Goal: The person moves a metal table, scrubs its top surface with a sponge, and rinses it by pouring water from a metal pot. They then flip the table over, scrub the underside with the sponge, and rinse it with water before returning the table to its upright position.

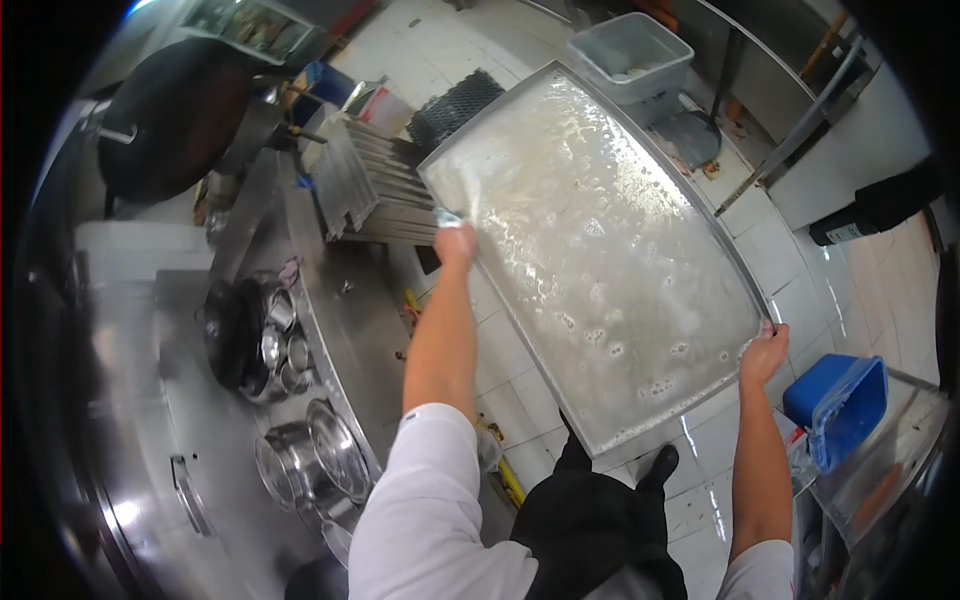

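Observation:
A large shallow metal tray (600,270), wet and dotted with soapy foam, is held tilted above the floor in front of me. My left hand (456,246) is closed at the tray's left edge, around a small pale blue-white cloth or pad (447,216). Whether its fingers also grip the rim cannot be seen. At the near right corner, my right hand (765,354) is wrapped round the tray's rim. Close by my left hand stand ribbed metal panels (375,180), like hood filters.
Metal pots (290,465) and a black wok (175,120) are on the left by a steel counter (345,300). A grey plastic tub (630,60) stands beyond the tray. A blue bin (838,405) is at right. White tiles (505,345) cover the floor.

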